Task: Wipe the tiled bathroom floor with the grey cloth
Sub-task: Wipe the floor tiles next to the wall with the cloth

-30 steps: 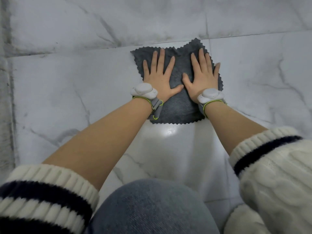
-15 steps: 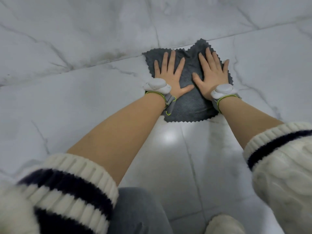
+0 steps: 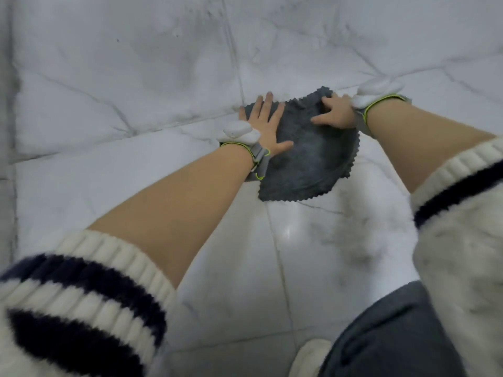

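Both hands lay flat on the grey cloth (image 3: pixel 304 159).
Left hand (image 3: pixel 265 126) and right hand (image 3: pixel 336 114) pressed it, fingers spread, ungripping; bare tiled floor (image 3: pixel 136 77) surrounded the cloth; the image was blurred.

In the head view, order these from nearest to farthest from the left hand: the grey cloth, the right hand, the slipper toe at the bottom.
1. Grey cloth: directly under the left hand, which presses flat on its left part.
2. Right hand: across the cloth, on its far right corner.
3. Slipper toe: farthest, at the picture's bottom edge, beside the knee.
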Action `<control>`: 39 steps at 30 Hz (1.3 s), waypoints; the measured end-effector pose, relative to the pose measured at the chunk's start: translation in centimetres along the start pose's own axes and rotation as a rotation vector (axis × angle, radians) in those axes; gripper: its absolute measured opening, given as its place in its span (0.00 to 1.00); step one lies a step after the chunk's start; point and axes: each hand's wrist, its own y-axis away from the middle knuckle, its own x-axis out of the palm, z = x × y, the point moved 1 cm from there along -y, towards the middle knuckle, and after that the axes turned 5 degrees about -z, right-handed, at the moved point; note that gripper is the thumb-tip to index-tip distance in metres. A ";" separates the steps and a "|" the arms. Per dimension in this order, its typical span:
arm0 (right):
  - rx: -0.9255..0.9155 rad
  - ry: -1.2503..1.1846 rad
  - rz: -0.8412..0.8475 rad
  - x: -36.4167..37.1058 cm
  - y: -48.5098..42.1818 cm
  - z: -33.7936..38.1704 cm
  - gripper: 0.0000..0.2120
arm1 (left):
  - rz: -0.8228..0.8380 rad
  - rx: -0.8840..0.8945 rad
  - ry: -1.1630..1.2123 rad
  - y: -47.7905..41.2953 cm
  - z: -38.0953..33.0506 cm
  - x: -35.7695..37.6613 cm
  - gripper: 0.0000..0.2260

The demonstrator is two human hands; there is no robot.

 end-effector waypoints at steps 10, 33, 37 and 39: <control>-0.028 -0.094 -0.120 3.1 2.8 -1.2 0.32 | 0.063 -0.002 0.026 1.5 -1.7 -0.6 0.38; -0.016 -0.109 -0.540 10.9 1.7 0.6 0.34 | -0.080 0.126 0.056 -2.0 -1.2 6.9 0.41; 0.010 -0.120 -0.519 12.5 4.5 0.2 0.33 | -0.091 0.148 0.095 0.9 -2.8 8.0 0.41; 0.030 -0.118 -0.495 13.4 6.0 -0.1 0.34 | -0.081 0.153 0.099 2.5 -3.7 8.4 0.42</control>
